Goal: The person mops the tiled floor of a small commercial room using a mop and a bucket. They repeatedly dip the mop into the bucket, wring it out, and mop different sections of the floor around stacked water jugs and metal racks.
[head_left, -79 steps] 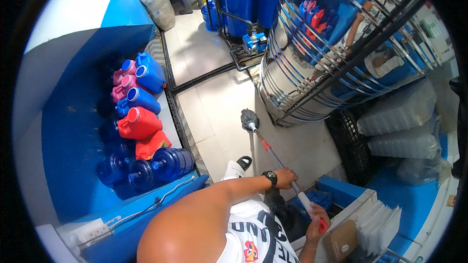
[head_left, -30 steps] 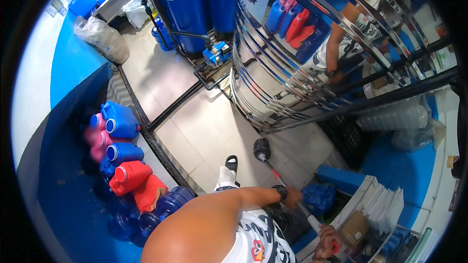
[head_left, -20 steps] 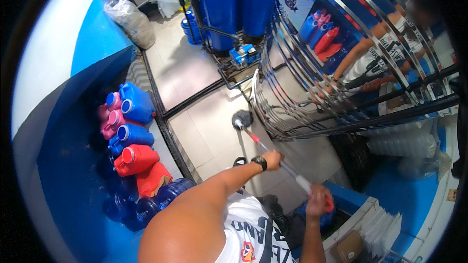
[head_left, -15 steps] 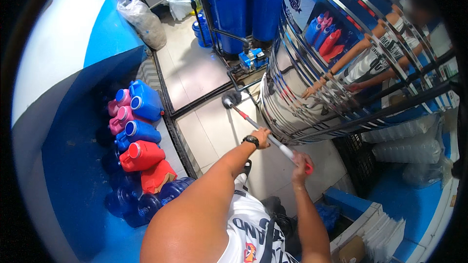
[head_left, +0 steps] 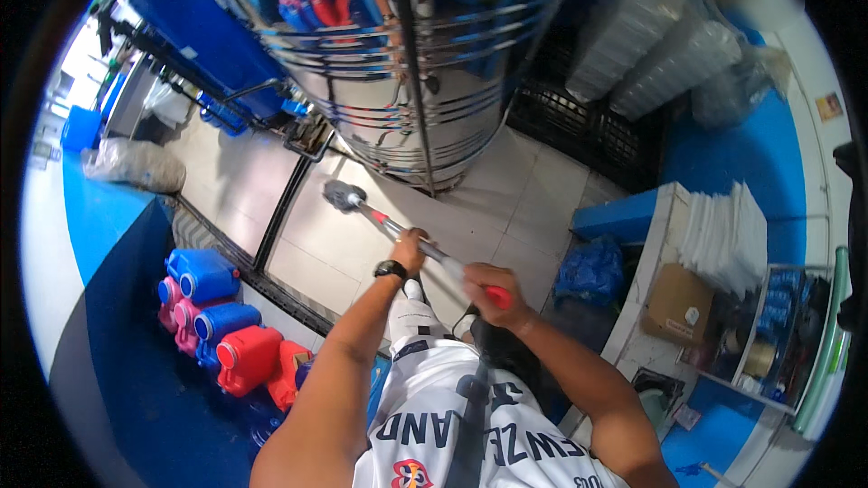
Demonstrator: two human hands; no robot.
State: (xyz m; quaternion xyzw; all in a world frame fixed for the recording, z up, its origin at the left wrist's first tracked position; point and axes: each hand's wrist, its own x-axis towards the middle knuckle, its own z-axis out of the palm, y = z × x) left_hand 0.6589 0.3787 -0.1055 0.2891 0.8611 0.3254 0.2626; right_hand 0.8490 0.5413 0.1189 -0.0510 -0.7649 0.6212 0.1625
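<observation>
Both fists are wrapped tight round a mop [head_left: 383, 220] from where I'm standing: left hand [head_left: 411, 251] has the shaft nearer the mop head, right hand [head_left: 495, 296] is clamped up by the red end. The grey mop head [head_left: 342, 196] is on the pale tile floor [head_left: 506, 203], pretty near the base of that big shiny tank [head_left: 348, 95]. Bunch of red, blue and pink jugs [head_left: 251, 360] over on the person's left, btw.

- a mop [head_left: 439, 256], its slim grey handle slanting from upper left to a red end [head_left: 498, 297] at lower right
- red band [head_left: 381, 217] near the head
- shaggy dark grey mop head [head_left: 343, 196] on the pale tiled floor [head_left: 312, 248]
</observation>
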